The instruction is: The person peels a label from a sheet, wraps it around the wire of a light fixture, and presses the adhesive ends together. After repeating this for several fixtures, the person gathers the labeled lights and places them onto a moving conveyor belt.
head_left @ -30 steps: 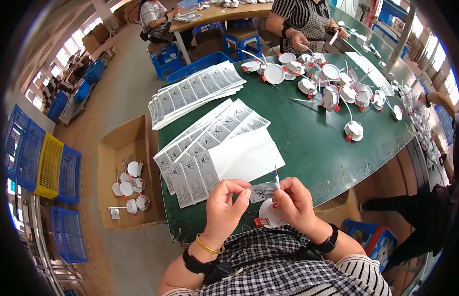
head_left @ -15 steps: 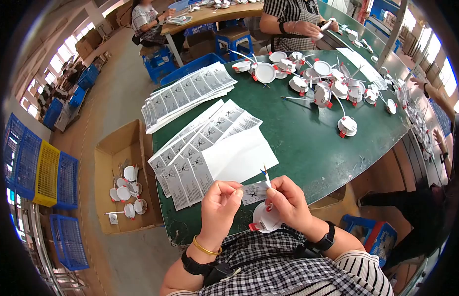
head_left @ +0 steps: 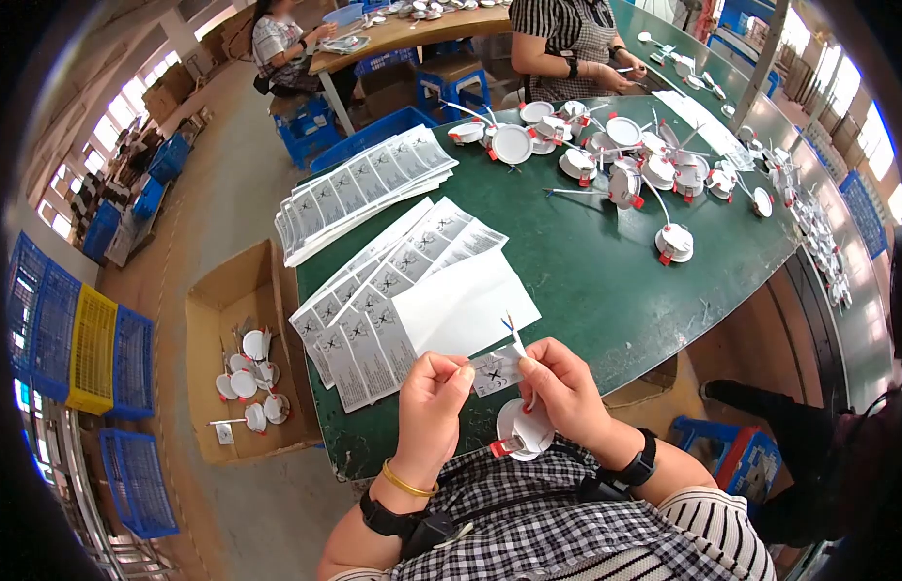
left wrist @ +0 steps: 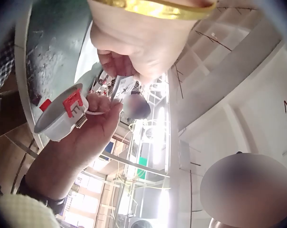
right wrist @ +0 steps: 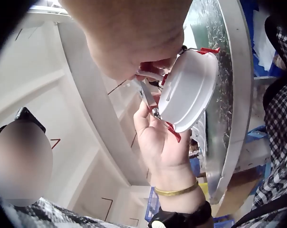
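The left hand (head_left: 432, 402) pinches one end of a small silver printed label (head_left: 497, 371) between thumb and forefinger. At the label's other end, the right hand (head_left: 565, 389) pinches it together with the white cable (head_left: 515, 339) of a round lamp. That lamp (head_left: 525, 430) hangs below the right fingers, its red clips showing. In the left wrist view the lamp (left wrist: 62, 114) hangs beside the right hand (left wrist: 77, 142), and the label (left wrist: 123, 88) spans the fingertips. The right wrist view shows the white lamp (right wrist: 188, 90) in front of the left hand (right wrist: 162, 142).
Label sheets (head_left: 373, 339) and a blank white sheet (head_left: 470, 302) lie on the green table (head_left: 606, 329), with another stack (head_left: 364, 194) behind. Many lamps (head_left: 625, 179) are piled at the back right. A cardboard box (head_left: 204, 339) with lamps stands left. Other people sit across.
The label is still between both hands; it has turned slightly and shifted a little left with the hands and the lamp. Across the table, a person's hands have lowered.
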Tool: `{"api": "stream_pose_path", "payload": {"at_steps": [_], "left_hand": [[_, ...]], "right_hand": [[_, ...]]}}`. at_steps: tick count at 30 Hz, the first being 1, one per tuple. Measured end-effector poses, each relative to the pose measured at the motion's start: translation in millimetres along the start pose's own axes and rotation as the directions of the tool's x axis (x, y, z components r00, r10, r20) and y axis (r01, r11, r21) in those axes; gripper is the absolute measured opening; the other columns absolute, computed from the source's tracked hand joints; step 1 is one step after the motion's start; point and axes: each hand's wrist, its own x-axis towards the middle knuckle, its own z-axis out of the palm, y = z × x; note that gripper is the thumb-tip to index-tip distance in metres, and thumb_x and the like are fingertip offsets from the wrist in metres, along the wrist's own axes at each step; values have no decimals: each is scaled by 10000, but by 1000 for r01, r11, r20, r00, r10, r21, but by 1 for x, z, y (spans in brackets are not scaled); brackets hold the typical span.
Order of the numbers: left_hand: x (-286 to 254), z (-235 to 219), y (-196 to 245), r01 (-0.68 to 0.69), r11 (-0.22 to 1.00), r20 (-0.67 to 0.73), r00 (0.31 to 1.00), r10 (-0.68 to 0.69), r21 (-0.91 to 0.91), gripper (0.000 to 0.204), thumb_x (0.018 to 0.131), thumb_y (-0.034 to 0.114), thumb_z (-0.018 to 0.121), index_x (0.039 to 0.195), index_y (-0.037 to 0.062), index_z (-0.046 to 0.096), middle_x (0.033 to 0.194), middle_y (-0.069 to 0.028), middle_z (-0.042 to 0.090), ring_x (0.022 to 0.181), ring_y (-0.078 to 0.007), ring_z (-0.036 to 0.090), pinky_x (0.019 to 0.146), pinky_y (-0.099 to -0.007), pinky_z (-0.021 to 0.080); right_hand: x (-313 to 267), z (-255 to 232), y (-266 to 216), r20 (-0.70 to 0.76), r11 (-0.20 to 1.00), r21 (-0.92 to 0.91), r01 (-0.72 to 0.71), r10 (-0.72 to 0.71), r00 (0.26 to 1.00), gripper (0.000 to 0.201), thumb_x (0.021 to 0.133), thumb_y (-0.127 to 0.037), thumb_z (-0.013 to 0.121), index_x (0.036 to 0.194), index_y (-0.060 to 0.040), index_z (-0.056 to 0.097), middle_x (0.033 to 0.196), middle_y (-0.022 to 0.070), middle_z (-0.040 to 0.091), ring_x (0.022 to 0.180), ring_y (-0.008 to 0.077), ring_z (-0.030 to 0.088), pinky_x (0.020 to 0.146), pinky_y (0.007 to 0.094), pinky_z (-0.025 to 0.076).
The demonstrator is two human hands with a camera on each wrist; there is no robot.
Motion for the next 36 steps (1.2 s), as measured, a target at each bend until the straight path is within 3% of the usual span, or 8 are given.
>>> {"api": "stream_pose_path", "payload": {"at_steps": [9,16,18,24,26,28,32,36], "left_hand": [[-2,7,6,-162,952,37,987,158,261,95,887,30,604,859,34,514,905,-24,565,689,-9,459,584,-159,396],[-2,4,1,-95,965,22,995,93,243,87,899,48,588,866,39,507,919,-26,556,713,-19,460,628,-175,405],[-2,5,-1,-1,1000,20,1000,0,19,84,900,49,586,871,48,507,915,-29,557,726,-29,460,673,-182,408],[0,6,14,111,977,96,991,-95,-180,75,937,112,552,929,50,510,992,-59,587,852,-93,552,795,-232,451],[1,1,11,87,987,131,989,-69,-135,151,950,165,547,1024,36,520,1003,-69,599,926,-112,569,858,-250,452],[2,4,13,16,970,281,956,-86,244,258,935,185,584,1125,22,521,991,-71,602,922,-97,563,852,-234,453],[3,5,16,-64,811,216,973,-78,582,188,905,182,637,930,-3,639,780,6,604,712,-34,511,624,-189,415],[2,12,20,-112,829,224,974,-16,548,199,917,201,620,906,7,658,723,59,544,664,-26,426,601,-190,338]], "right_hand": [[-2,-1,-1,-16,1000,-15,3,-3,1000,151,965,-178,517,908,-40,495,716,-20,507,618,46,476,541,198,426],[-6,-2,7,-28,984,-135,118,-123,992,161,963,-186,527,916,-35,498,718,-27,504,619,35,474,547,193,415],[-6,-2,7,-36,981,-142,135,-142,989,162,963,-187,528,917,-34,500,717,-29,504,617,33,473,549,192,412],[-8,-3,5,-83,993,-93,68,-76,994,165,962,-190,529,915,-33,506,713,-33,505,596,30,470,532,190,419],[-9,-5,5,-79,998,-55,39,-43,996,161,960,-187,531,915,-35,504,712,-33,504,597,30,470,534,191,423],[-10,-6,4,-72,998,-56,34,-38,997,157,959,-184,533,916,-36,504,714,-33,504,602,29,471,539,191,425],[-15,-6,-1,-70,995,-83,64,-70,995,170,966,-196,518,925,-32,500,721,-9,526,622,46,491,536,206,435],[-17,-7,-2,-61,992,-62,106,-110,992,158,964,-185,519,925,-32,504,726,-11,527,623,43,491,534,205,440]]}}
